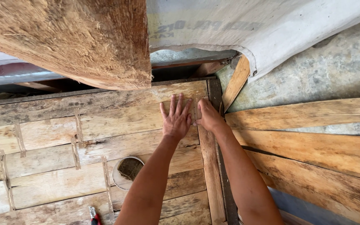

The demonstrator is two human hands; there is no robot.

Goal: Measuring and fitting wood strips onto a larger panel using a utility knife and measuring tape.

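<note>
- The left hand [176,118] lay palm down on the plank wall [105,121], fingers spread wide and straight, flat against the weathered boards and closed round nothing.
- The right hand [208,116] pressed just beside it, thumb edge touching the left hand, its palm over the upright corner board [210,166]; its fingers were bent against the wood near the wall's edge, and whether they gripped the edge could not be told.
- The corner board ran down between the two forearms, at the right end of the plank wall.
- A round white container [126,169] with dark contents sat low against the planks, just left of the left forearm.
- A large rough timber beam [80,37] hung overhead at the upper left, with a pale tarp [263,25] draped to its right.
- Loose planks [313,141] slanted off to the right, against a grey concrete surface [326,71].
</note>
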